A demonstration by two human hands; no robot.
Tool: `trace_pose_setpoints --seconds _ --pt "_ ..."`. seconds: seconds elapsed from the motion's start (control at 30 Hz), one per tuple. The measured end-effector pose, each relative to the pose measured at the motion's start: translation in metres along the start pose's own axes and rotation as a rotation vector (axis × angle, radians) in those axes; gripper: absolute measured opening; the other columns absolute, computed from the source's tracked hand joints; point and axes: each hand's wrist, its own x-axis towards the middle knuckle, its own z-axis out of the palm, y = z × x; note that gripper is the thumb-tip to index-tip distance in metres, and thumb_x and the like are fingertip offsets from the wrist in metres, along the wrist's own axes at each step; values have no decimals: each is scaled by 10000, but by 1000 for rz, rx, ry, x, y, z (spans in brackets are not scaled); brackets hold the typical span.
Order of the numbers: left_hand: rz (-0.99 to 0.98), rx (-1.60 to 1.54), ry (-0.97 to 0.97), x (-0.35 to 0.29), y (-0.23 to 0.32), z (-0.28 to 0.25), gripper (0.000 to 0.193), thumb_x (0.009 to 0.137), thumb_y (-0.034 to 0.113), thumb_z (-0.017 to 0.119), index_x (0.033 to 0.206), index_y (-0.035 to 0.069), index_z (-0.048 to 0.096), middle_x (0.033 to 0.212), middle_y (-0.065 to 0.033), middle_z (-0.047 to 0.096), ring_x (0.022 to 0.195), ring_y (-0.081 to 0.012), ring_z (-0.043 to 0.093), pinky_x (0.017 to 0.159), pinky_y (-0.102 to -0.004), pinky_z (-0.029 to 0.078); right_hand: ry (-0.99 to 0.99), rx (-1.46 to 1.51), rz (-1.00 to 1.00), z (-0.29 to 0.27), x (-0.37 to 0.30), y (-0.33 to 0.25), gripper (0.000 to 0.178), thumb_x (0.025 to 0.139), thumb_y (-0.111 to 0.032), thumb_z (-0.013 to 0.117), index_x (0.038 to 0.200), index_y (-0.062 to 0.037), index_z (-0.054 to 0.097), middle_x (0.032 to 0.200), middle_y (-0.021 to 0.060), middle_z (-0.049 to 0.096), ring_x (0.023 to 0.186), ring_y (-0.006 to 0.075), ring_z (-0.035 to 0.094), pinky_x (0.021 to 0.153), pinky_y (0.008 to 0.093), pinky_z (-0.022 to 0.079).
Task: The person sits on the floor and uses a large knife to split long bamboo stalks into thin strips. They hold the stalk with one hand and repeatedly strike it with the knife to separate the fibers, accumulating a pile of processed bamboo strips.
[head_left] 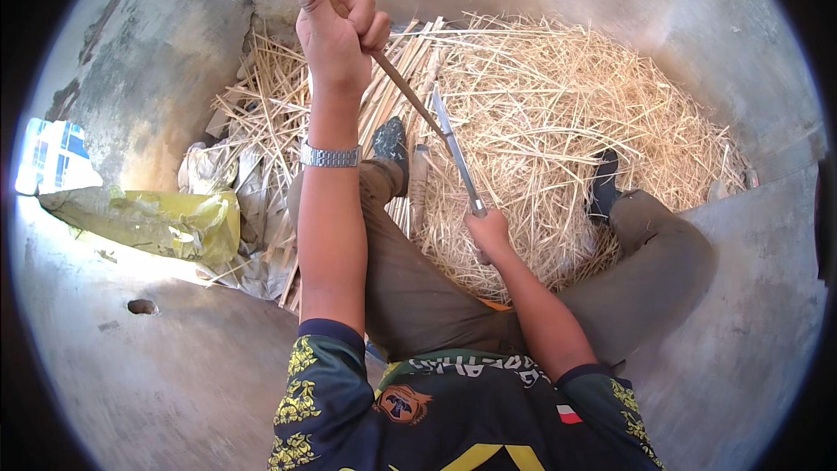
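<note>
My left hand (338, 42) is raised at the upper middle, fingers wrapped round a long thin brown stick (403, 87). The stick slants from the top edge down to the right, and its lower end meets the blade of a long knife (460, 164). Lower down, between my legs, my right hand (490, 235) is closed on the knife's handle. The blade points up and slightly left, crossing the stick near its end. A big heap of pale straw-like shavings (540, 139) lies under and beyond both.
Split strips (270, 92) lie loose at the left of the heap. A yellow sheet (183, 218) and crumpled grey sacking (255, 218) lie at the left. My dark-shod foot (390, 141) rests beside the strips. A grey wall (715, 26) curves round behind, and a small hole (142, 306) shows at the lower left.
</note>
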Motion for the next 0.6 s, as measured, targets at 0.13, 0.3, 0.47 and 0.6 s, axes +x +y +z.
trace_pose_setpoints --seconds 0.13,0.3,0.47,0.6 --pt "83 8 -9 -3 -2 -11 625 913 759 382 937 137 441 578 53 222 488 -92 203 477 -269 185 52 -20 -105 -15 -8 -22 265 813 -236 684 688 -17 603 563 49 561 524 169 554 540 343 430" --pt "274 84 118 2 -7 -16 517 998 624 404 929 112 428 639 20 290 521 -108 255 493 -274 250 152 164 -339 -24 -31 -65 289 808 -270 694 762 13 661 641 131 652 584 270 633 611 415 485" --pt "261 113 162 2 -9 -25 512 1019 590 418 884 97 400 643 13 300 524 -111 263 489 -272 249 88 126 -274 -9 -1 -22 282 834 -227 684 690 1 600 573 62 563 531 150 537 552 352 433" --pt "239 136 222 0 -13 -18 535 1007 608 439 855 98 382 642 13 301 510 -101 262 476 -271 235 16 -121 -81 -7 6 12 278 810 -265 677 747 6 679 630 145 647 599 271 640 614 424 487"
